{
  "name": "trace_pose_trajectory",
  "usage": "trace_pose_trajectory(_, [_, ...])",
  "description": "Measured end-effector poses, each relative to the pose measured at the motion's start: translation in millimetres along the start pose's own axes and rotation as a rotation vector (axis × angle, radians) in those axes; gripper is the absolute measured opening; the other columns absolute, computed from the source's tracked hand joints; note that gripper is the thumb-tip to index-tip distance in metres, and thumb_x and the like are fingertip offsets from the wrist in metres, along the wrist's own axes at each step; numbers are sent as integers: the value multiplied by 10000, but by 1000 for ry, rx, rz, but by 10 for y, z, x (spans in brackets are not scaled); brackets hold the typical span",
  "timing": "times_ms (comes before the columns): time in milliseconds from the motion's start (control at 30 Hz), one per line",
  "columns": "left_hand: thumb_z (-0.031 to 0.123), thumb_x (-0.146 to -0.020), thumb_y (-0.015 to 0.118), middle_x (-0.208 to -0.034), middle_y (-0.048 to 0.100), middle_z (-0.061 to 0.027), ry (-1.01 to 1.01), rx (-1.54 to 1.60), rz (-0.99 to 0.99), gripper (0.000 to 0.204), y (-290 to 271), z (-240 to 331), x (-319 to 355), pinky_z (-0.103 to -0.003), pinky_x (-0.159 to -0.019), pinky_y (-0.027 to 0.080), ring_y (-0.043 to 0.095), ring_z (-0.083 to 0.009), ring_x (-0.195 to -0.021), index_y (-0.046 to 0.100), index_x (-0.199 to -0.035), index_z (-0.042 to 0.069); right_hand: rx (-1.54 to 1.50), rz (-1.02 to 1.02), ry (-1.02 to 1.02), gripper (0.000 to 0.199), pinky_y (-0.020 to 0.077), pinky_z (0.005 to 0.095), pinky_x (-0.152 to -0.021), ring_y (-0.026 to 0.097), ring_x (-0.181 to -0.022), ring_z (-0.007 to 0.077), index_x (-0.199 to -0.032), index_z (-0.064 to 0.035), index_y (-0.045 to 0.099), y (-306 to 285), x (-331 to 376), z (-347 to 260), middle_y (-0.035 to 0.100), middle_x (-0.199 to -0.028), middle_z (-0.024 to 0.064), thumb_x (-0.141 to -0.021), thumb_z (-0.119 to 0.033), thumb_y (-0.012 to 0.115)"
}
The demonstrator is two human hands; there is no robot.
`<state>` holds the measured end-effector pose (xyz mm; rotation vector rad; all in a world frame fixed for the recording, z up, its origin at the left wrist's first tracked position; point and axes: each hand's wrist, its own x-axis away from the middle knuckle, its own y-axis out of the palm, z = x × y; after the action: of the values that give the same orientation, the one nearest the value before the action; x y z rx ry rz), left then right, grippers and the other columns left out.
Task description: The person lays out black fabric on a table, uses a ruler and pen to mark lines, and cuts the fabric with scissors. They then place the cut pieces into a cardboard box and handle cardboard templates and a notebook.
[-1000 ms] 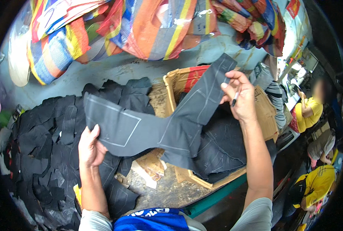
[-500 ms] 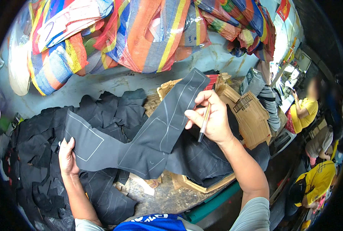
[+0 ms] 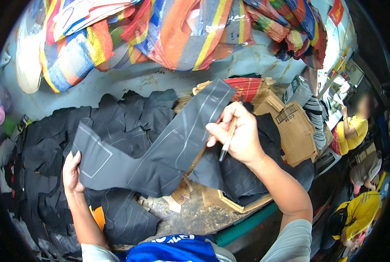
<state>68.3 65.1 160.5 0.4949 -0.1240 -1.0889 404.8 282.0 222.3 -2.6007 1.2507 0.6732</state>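
Between my two hands a black fabric piece, cut in a wide V shape and marked with pale drawn lines, is held up over the table. My left hand pinches its left end, thumb on top. My right hand grips the edge of its right arm and also carries a pen, tip pointing down, between the fingers. Beneath it on the left lies a broad heap of black fabric pieces. More black pieces rest in an opened cardboard box on the right.
Striped mesh bags in bright colours line the far side, above a pale blue surface. A green roll runs along the table's near edge. An orange scrap lies by my left forearm. People in yellow shirts are at the right.
The fabric piece has tilted and sagged slightly, its lower edge bending. Both hands still hold it, the right with the pen. The whole view has shifted a little.
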Motion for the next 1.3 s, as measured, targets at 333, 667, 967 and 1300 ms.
trace_pose_trajectory(333, [151, -890, 549, -1108, 583, -124, -16, -87, -72, 421, 371, 135, -321, -281, -747, 530, 629, -165, -895, 426, -1243, -43, -74, 148, 142, 284, 519, 235, -463, 593, -523, 147, -818, -81, 364, -230, -75, 116, 503, -694, 44, -801, 66, 606])
trace_pose_trajectory(667, [180, -882, 569, -963, 617, -141, -35, -74, -159, 463, 236, 187, -360, -270, -415, 521, 646, -177, -597, 386, -1247, -38, -104, 114, 117, 286, 519, 237, -462, 606, -535, 154, -792, -77, 364, -142, -27, 34, 487, -717, 46, -802, 56, 616])
trace_pose_trajectory(967, [186, -915, 505, -901, 627, -146, -181, -47, -204, 422, 21, -79, -221, -298, -392, 545, 654, -212, -582, 385, -1251, -39, -32, 35, 126, 282, 515, 265, -499, 611, -541, 149, -762, -73, 399, -56, 37, 19, 544, -667, 50, -781, 72, 639])
trace_pose_trajectory(1300, [-10, -865, 443, -1343, 409, -141, -152, -622, -15, 513, -94, -774, -309, -303, -1011, 320, 436, -209, -1194, 313, -1361, -6, 541, 59, 466, 274, 475, 222, -483, 614, -580, 124, -896, -22, 572, -760, -225, -30, 598, -682, 54, -873, -292, 612])
